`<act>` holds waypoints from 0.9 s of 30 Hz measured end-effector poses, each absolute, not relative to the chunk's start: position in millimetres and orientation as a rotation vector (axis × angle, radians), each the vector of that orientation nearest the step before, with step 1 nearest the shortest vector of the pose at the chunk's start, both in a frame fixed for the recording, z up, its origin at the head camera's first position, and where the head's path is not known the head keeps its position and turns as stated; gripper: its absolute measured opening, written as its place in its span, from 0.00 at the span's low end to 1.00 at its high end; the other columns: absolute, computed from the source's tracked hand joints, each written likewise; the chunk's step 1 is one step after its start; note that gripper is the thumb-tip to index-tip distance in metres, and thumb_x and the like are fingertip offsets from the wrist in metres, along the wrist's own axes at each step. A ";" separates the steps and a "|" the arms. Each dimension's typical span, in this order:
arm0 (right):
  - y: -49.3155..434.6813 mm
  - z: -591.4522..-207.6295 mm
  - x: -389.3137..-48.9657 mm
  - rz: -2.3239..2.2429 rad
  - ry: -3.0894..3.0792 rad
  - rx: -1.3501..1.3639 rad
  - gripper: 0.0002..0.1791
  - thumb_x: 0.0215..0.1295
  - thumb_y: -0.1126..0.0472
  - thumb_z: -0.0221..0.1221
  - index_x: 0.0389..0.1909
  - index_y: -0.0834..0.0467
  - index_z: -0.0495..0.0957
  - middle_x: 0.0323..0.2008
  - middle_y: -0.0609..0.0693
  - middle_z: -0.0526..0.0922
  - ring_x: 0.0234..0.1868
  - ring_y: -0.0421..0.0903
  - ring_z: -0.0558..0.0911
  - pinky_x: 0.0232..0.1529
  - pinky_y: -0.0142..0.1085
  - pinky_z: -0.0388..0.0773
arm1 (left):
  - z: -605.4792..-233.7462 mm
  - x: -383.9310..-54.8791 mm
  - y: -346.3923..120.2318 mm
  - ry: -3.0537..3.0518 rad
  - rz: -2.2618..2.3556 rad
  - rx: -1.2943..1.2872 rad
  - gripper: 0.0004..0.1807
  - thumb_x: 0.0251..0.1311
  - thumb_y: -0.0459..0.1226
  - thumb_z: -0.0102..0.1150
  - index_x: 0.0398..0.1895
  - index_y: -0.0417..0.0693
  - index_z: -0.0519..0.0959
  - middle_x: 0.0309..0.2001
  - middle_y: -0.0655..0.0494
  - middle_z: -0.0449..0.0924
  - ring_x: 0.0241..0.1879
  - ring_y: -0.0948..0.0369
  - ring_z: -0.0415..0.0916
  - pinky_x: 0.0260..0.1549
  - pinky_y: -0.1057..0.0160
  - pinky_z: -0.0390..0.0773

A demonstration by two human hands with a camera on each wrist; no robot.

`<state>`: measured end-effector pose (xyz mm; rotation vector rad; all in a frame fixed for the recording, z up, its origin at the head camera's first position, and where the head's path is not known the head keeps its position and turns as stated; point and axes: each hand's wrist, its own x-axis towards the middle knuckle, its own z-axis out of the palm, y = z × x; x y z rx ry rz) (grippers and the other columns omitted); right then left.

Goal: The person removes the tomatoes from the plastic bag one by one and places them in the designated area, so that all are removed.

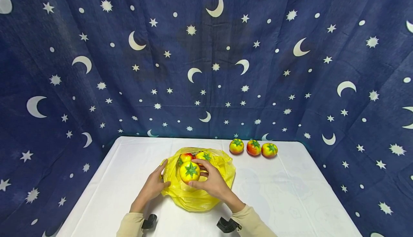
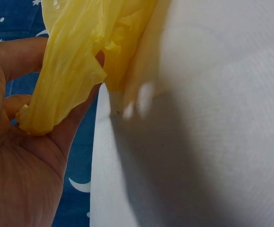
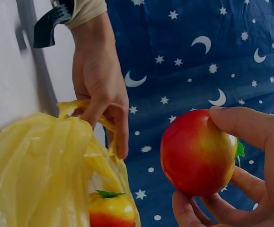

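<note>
My right hand [image 1: 214,183] holds a red-and-yellow tomato [image 1: 189,172] with a green star-shaped top, thumb and fingers about its sides. In the right wrist view this tomato [image 3: 197,153] is apart from the bag and raised beside it. A crumpled yellow plastic bag [image 1: 196,203] stands with its mouth open below. My left hand [image 1: 153,185] grips the bag's left edge, and the left wrist view shows a fold of yellow plastic [image 2: 68,75] between thumb and fingers. Inside the bag are a redder tomato [image 1: 187,157] and a yellow one [image 1: 203,156], partly hidden.
Three more tomatoes stand in a row at the table's back right: a left one [image 1: 236,146], a middle one [image 1: 253,148] and a right one [image 1: 269,150]. A white cloth covers the table [image 1: 290,194]. Behind it hangs a dark blue curtain [image 1: 206,50] with moons and stars.
</note>
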<state>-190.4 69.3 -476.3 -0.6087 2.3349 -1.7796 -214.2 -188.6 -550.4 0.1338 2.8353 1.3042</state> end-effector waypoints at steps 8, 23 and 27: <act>80.0 -471.6 -192.6 -1.818 2.360 -0.576 0.36 0.52 0.57 0.73 0.64 0.47 0.71 0.62 0.51 0.74 0.60 0.52 0.76 0.60 0.33 0.77 | -550.3 -214.0 -188.4 2.836 1.305 0.122 0.50 0.50 0.30 0.66 0.78 0.50 0.53 0.76 0.39 0.55 0.75 0.39 0.52 0.71 0.38 0.57; 108.1 -471.4 -203.8 -1.920 2.402 -0.398 0.36 0.51 0.60 0.73 0.63 0.51 0.72 0.62 0.51 0.74 0.61 0.51 0.76 0.64 0.46 0.76 | -552.1 -215.5 -188.3 2.831 1.306 0.131 0.50 0.51 0.30 0.66 0.78 0.49 0.53 0.76 0.40 0.54 0.75 0.40 0.52 0.72 0.39 0.55; 112.5 -470.6 -205.9 -1.962 2.409 -0.373 0.35 0.51 0.62 0.72 0.63 0.51 0.73 0.61 0.51 0.76 0.60 0.51 0.76 0.63 0.44 0.77 | -552.0 -216.1 -188.6 2.817 1.308 0.126 0.50 0.51 0.30 0.66 0.78 0.50 0.53 0.76 0.40 0.54 0.75 0.40 0.51 0.72 0.39 0.55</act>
